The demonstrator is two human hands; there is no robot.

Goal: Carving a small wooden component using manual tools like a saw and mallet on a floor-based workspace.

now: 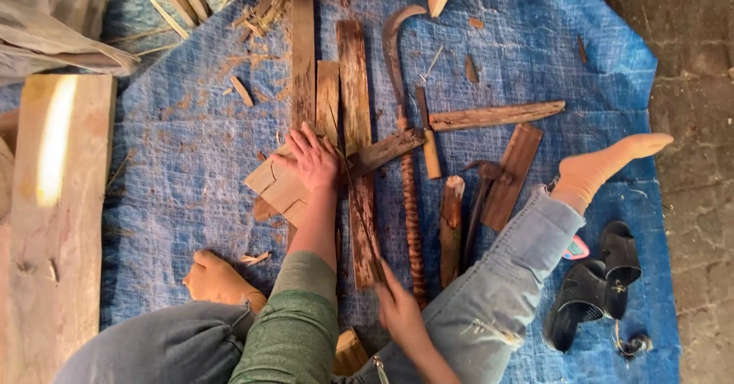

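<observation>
I sit on a blue tarp [191, 147] with my legs spread. My left hand [312, 158] lies flat on a pale split wood block [277, 189], fingers apart, pressing it down. My right hand [399, 307] is blurred near my knee, close to the lower end of a long weathered plank [358, 132]; whether it grips anything is unclear. Just right of that plank lies a curved sickle [397, 63] with a dark banded wooden handle [413, 223].
Several wood strips [303, 48] and short pieces [497, 115] lie scattered on the tarp. A hammer [482, 193] rests by my right leg. A wide pale board [53, 200] lies at left. Black sandals [592, 285] sit at right, bare ground beyond.
</observation>
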